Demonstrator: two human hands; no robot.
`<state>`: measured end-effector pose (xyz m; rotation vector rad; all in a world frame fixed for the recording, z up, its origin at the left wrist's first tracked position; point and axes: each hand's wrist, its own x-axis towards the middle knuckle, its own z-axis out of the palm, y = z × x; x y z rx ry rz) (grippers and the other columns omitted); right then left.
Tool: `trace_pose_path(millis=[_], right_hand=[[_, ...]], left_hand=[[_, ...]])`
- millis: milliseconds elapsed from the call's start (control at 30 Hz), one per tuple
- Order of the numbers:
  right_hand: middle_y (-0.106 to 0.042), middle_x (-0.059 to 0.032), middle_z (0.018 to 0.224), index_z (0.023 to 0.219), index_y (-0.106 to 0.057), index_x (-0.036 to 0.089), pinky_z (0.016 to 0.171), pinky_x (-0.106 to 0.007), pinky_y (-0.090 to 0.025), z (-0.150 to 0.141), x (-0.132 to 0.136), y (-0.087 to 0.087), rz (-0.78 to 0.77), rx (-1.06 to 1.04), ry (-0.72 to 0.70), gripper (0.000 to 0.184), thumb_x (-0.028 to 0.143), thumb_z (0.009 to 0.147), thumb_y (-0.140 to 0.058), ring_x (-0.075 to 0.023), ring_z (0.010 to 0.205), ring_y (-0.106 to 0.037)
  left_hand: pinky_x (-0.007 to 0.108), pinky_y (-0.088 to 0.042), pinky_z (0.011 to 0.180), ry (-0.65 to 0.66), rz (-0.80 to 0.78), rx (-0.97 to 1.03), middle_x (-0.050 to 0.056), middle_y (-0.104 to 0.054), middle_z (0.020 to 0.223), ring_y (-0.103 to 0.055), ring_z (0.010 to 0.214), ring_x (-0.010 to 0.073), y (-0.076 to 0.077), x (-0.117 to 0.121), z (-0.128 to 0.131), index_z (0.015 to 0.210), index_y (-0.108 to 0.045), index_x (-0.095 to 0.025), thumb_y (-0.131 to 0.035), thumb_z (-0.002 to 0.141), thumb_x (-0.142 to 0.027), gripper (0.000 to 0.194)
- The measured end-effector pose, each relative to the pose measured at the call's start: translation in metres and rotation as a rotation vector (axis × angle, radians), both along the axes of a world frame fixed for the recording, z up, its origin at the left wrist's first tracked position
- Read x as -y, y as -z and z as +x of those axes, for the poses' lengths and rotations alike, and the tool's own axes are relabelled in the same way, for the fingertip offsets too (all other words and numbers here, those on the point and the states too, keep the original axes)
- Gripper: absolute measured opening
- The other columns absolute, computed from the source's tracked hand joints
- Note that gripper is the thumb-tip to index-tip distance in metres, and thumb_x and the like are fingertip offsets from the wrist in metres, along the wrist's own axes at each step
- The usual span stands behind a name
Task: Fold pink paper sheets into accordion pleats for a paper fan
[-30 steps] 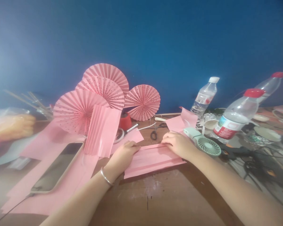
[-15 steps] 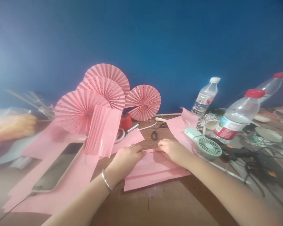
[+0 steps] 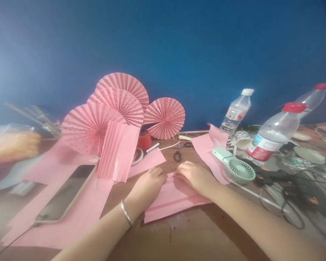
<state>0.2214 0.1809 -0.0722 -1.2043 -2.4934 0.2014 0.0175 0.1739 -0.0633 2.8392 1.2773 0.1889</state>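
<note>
A sheet of pink paper (image 3: 176, 201) with crosswise creases lies on the brown table in front of me. My left hand (image 3: 150, 184), with a ring and a silver bangle on the wrist, closes on the sheet's far left edge. At the same far edge my right hand (image 3: 194, 177) presses with curled fingers, close to the left one. The fingertips of both hands are mostly hidden behind the knuckles. Just beyond them lie black-handled scissors (image 3: 177, 156). A partly pleated pink paper (image 3: 118, 152) leans to the left of my left hand.
Several round pink paper fans (image 3: 165, 117) stand against the blue wall. A phone (image 3: 66, 194) rests on pink sheets at left. On the right are a mint handheld fan (image 3: 237, 166), plastic bottles (image 3: 271, 136), bowls and black cables. A roll of tape (image 3: 137, 156) lies behind.
My right hand has shifted slightly left along the far edge, nearer my left hand. The near edge of the sheet has tilted a little. My left hand has moved slightly.
</note>
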Motion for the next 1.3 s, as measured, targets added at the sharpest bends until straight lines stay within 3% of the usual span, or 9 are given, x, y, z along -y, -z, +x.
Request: trace_pose_path(millis=[167, 400, 633, 867, 1200, 1300], right_hand=[[-0.06, -0.0034, 0.082, 0.083, -0.062, 0.018, 0.071, -0.026, -0.041, 0.0, 0.0, -0.001, -0.02, -0.045, 0.019, 0.017, 0.029, 0.084, -0.05, -0.0168, 0.082, -0.052], [-0.061, -0.002, 0.078, 0.078, -0.065, 0.02, 0.071, -0.026, -0.04, 0.0, 0.001, 0.0, -0.068, -0.103, 0.047, 0.025, 0.031, 0.087, -0.044, -0.0162, 0.08, -0.052], [-0.061, -0.0023, 0.079, 0.082, -0.066, 0.021, 0.07, -0.026, -0.04, 0.0, 0.003, -0.005, -0.104, -0.084, 0.042, 0.015, 0.027, 0.083, -0.052, -0.0161, 0.079, -0.052], [-0.059, -0.0027, 0.08, 0.079, -0.061, 0.019, 0.068, -0.026, -0.039, -0.001, 0.003, -0.006, -0.089, -0.009, 0.033, 0.011, 0.018, 0.082, -0.05, -0.0162, 0.08, -0.051], [-0.055, -0.0058, 0.088, 0.078, -0.051, 0.017, 0.071, -0.029, -0.036, -0.004, 0.007, -0.005, 0.048, 0.106, 0.014, 0.014, 0.009, 0.083, -0.041, -0.0183, 0.083, -0.048], [-0.058, -0.0053, 0.082, 0.084, -0.052, 0.017, 0.073, -0.03, -0.035, -0.006, 0.008, -0.004, 0.061, 0.116, 0.003, 0.016, 0.007, 0.084, -0.039, -0.0177, 0.079, -0.05]], left_hand=[[0.032, -0.041, 0.078, -0.031, -0.037, 0.106, 0.004, -0.054, 0.085, -0.049, 0.085, 0.0185, -0.001, -0.001, 0.002, 0.084, -0.059, -0.016, -0.046, 0.086, -0.02, 0.014], [0.031, -0.04, 0.078, -0.062, -0.124, 0.222, 0.003, -0.056, 0.085, -0.05, 0.083, 0.0162, -0.001, -0.001, 0.001, 0.086, -0.061, -0.018, -0.041, 0.088, -0.019, 0.02], [0.032, -0.041, 0.078, -0.019, -0.104, 0.128, 0.005, -0.057, 0.085, -0.052, 0.085, 0.0181, -0.007, 0.002, 0.003, 0.088, -0.058, -0.016, -0.039, 0.088, -0.02, 0.019], [0.035, -0.041, 0.079, -0.03, -0.022, 0.027, 0.007, -0.056, 0.088, -0.052, 0.086, 0.0198, -0.003, 0.006, 0.005, 0.087, -0.054, -0.016, -0.037, 0.086, -0.012, 0.018], [0.034, -0.041, 0.074, -0.055, -0.036, -0.018, 0.006, -0.051, 0.088, -0.048, 0.082, 0.0195, -0.004, 0.013, 0.005, 0.084, -0.05, -0.015, -0.034, 0.083, -0.008, 0.017], [0.033, -0.041, 0.073, -0.076, -0.028, -0.003, 0.004, -0.052, 0.087, -0.049, 0.079, 0.0184, -0.004, 0.012, 0.005, 0.087, -0.049, -0.017, -0.034, 0.083, -0.006, 0.019]])
